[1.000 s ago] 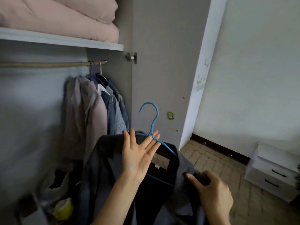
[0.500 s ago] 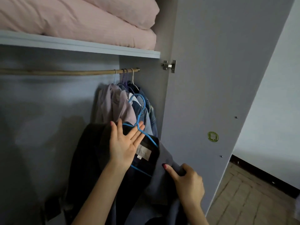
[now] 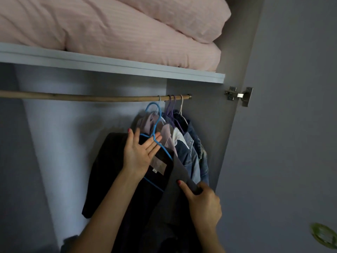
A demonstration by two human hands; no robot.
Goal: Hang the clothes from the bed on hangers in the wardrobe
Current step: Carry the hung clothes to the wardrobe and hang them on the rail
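Note:
A dark jacket (image 3: 113, 172) hangs on a blue hanger (image 3: 155, 123) inside the wardrobe. My left hand (image 3: 140, 152) holds the hanger at its neck, fingers spread over the collar. The hook sits just below the wooden rail (image 3: 82, 97), not over it. My right hand (image 3: 202, 201) pinches the jacket's grey front flap (image 3: 175, 179) lower right. Several shirts and denim jackets (image 3: 184, 143) hang on purple and white hangers at the rail's right end, right beside the blue hanger.
Folded pink bedding (image 3: 113, 26) lies on the shelf (image 3: 109, 63) above the rail. The open wardrobe door (image 3: 284, 125) with its metal hinge (image 3: 238, 95) stands at the right. The rail's left stretch carries no hangers.
Both hands have lifted the jacket on its hanger up and into the wardrobe; the hook has risen close under the rail. The view has moved in toward the wardrobe.

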